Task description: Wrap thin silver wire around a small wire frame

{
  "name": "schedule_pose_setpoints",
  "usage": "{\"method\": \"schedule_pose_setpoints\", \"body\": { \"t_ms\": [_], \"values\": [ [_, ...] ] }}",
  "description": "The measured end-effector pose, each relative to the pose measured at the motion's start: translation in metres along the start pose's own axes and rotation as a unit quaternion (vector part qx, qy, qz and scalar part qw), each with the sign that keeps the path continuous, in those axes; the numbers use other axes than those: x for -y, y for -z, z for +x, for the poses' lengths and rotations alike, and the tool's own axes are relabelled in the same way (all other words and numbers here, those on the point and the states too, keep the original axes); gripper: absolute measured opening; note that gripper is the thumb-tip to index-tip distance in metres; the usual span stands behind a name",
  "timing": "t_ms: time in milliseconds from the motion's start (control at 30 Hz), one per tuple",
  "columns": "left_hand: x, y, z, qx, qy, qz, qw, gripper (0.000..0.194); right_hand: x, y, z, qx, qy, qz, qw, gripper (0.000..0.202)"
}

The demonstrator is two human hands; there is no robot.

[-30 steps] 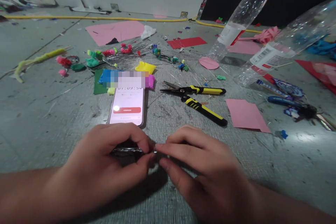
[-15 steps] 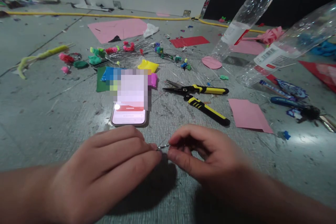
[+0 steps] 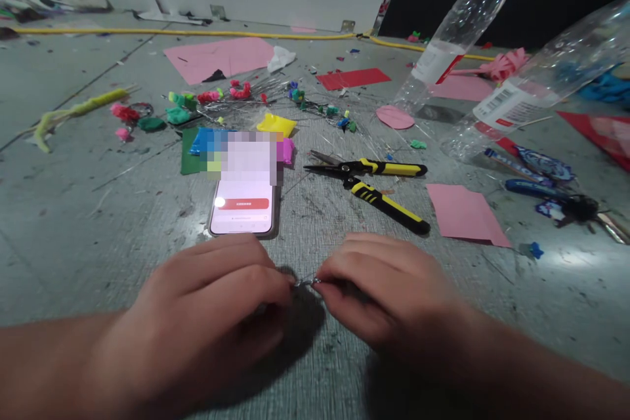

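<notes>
A short twisted metal wire [image 3: 306, 282] spans the small gap between my two hands, low over the grey surface. My left hand [image 3: 211, 315] pinches its left end, the fingers curled and the thumb partly hidden. From the right, my right hand [image 3: 388, 295] grips the other end between thumb and index finger. Just beyond the left hand lies a smartphone [image 3: 241, 216] with a lit screen, its upper part blurred out. Black-and-yellow pliers [image 3: 374, 184] rest with their handles spread beyond the right hand.
Two clear plastic bottles [image 3: 440, 59] stand at the right. A pink paper piece [image 3: 465, 213] and keys [image 3: 578, 207] lie in front of them. Thin wires with colourful clay bits [image 3: 241, 90] spread behind the phone. A yellow cable [image 3: 197, 33] crosses the back.
My right hand's fingers have closed in and rolled over, narrowing the gap beneath them. The left fingers have curled more, and the wire between the hands sits slightly lower.
</notes>
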State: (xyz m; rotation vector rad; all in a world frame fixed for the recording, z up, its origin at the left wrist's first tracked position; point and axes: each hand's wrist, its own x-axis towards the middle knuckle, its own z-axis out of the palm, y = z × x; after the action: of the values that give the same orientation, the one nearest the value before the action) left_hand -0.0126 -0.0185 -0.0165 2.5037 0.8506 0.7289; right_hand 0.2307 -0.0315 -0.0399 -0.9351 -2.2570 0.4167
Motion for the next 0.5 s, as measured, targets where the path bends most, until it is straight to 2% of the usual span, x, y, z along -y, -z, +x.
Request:
{"method": "schedule_pose_setpoints", "body": {
  "t_ms": [133,300,400,500],
  "values": [
    [-0.002,0.000,0.001,-0.004,0.055,-0.042,0.998,0.016,0.002,-0.003,-0.002,-0.024,0.053,-0.080,0.995,0.032],
    [0.002,-0.002,0.006,-0.029,0.116,-0.092,0.989,0.013,-0.002,-0.005,0.000,-0.103,0.020,-0.026,0.994,0.015],
    [0.003,-0.003,0.012,-0.053,0.200,-0.155,0.966,0.008,-0.004,-0.002,0.002,-0.125,-0.013,0.006,0.992,0.008],
    [0.001,-0.004,0.018,-0.022,0.286,-0.243,0.927,0.011,-0.005,0.001,0.002,-0.118,-0.019,0.039,0.992,0.012]
  ]
}}
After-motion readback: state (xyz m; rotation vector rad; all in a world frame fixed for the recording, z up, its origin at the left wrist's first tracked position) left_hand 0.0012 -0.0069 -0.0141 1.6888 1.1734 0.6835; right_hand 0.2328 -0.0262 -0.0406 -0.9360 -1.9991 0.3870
